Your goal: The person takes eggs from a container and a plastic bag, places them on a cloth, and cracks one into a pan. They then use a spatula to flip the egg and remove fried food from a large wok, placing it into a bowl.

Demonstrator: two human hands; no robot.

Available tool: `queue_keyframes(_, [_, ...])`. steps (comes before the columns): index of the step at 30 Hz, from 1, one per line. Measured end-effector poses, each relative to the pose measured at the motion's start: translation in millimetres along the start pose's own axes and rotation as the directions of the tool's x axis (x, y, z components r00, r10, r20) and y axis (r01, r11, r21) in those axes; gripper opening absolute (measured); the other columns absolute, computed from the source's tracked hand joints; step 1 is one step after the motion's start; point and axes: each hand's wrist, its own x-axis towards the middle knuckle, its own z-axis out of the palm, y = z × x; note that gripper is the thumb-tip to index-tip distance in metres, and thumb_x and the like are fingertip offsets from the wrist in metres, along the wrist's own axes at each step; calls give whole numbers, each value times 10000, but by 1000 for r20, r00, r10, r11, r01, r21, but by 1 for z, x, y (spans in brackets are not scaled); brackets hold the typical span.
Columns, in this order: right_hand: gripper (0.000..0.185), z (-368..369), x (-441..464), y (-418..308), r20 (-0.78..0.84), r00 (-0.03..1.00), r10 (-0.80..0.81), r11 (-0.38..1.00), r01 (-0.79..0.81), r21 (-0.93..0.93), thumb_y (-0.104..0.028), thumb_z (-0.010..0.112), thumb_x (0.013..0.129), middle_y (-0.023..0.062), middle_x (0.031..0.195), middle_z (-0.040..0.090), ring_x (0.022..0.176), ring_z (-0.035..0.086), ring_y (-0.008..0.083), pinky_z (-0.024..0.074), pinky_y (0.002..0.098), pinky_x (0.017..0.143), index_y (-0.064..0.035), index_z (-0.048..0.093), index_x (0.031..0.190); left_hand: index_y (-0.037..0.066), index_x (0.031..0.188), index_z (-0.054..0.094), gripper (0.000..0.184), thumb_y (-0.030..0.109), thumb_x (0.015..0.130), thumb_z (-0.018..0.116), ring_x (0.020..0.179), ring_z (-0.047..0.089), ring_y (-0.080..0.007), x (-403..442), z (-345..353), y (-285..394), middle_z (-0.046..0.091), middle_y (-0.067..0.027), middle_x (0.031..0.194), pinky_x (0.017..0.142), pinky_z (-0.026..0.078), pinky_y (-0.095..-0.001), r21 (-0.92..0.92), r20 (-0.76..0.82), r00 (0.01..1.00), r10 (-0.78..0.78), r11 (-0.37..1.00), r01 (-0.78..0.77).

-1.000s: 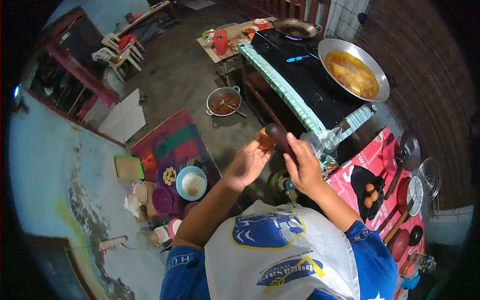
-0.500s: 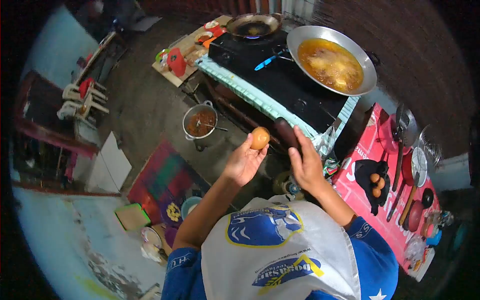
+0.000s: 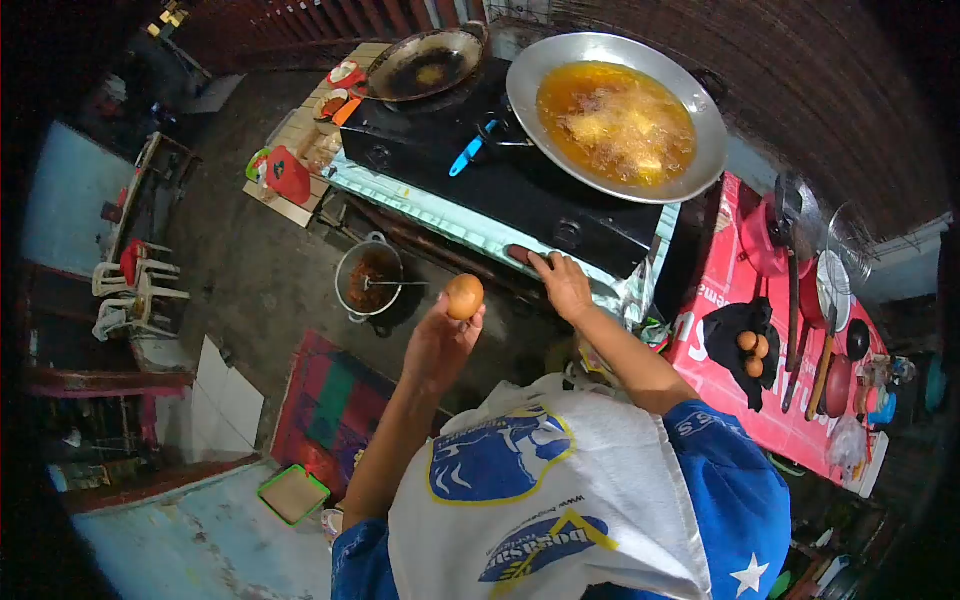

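Note:
My left hand (image 3: 442, 345) is closed around a brown egg (image 3: 464, 297), which it holds up in its fingertips above the floor. Off to the right, my right hand (image 3: 566, 287) is near the front edge of the stove, its fingers on the end of a dark brown, rounded, elongated object (image 3: 519, 255). Part of that object is hidden by the fingers, and its kind cannot be made out. Behind the hands is the black stove (image 3: 420, 165). A wide metal wok (image 3: 715, 150) on it holds bubbling oil with yellow pieces frying (image 3: 625, 130).
A dark frying pan (image 3: 425, 65) sits on the stove's left, and a blue-handled tool (image 3: 472, 150) lies between the pans. On the floor stands a pot (image 3: 390, 305) of reddish food with a spoon. Several eggs (image 3: 754, 345) rest on black plastic on the pink-covered table (image 3: 690, 345).
My right hand has moved away from the egg toward the stove edge, with the dark object now tilted differently. The left hand keeps the egg. The head view has shifted.

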Motion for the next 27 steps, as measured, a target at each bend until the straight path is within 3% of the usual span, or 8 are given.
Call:
queue_keyframes(8, [523,1,17,-20,-117,983,142,987,-150,-63,13,496,674,98,980,486,873,458,273,393,369,748,-123,445,1177,19,1091,431,340,256,854,492,987,467,-200,24,-6,44,453,-97,1098,874,394,-278,86,-109,994,7,996,3])
queue_keyframes(11, [370,-37,48,-62,-211,966,148,916,-53,398,-45,562,730,106,923,532,838,512,262,418,352,736,-53,516,1097,73,1100,440,302,244,856,492,983,478,-191,33,-20,70,460,-80,1093,849,418,-270,53,-53,998,-45,997,48])
queue_keyframes(13, [366,-90,82,-118,184,966,181,470,-249,847,-147,593,767,95,961,550,799,535,193,433,291,696,-67,511,1115,63,1112,442,312,243,860,481,984,496,-206,40,-31,87,483,-80,1075,821,451,-261,147,21,1000,11,989,-14])
queue_keyframes(16, [400,-113,124,-159,268,959,-92,531,-180,828,-216,594,779,91,1022,548,845,535,146,434,260,727,-87,496,1145,80,1116,446,307,238,856,491,950,509,-164,47,-38,118,487,-60,1069,808,457,-260,232,10,1000,9,973,-11])
queue_keyframes(22, [304,-95,193,-183,234,965,-118,540,-135,831,-166,595,738,95,808,600,716,577,150,456,257,656,-56,519,1011,57,1158,414,353,195,848,509,934,509,-162,62,-32,193,475,-72,1077,814,452,-254,438,30,999,-30,899,14])
queue_keyframes(23, [290,-105,203,-190,333,941,-67,481,-261,837,-171,599,715,88,770,599,662,577,135,458,251,614,-63,505,967,44,1172,402,372,178,844,515,932,509,-162,68,-29,204,472,-77,1079,817,450,-253,496,43,998,-45,868,18])
queue_keyframes(25, [294,-100,228,-183,255,958,-135,616,-120,779,-79,573,764,55,818,564,663,523,78,448,219,581,-39,464,1034,13,1196,373,411,123,832,527,913,508,-139,83,-19,226,471,-75,1078,808,446,-248,590,91,995,-36,807,-25])
queue_keyframes(27, [337,-114,256,-184,342,938,-50,588,-249,770,-87,580,755,55,822,571,660,535,91,451,215,590,-21,461,1063,9,1196,373,416,119,828,532,917,501,-126,104,-3,248,470,-70,1079,804,442,-246,675,143,988,-53,735,-58])
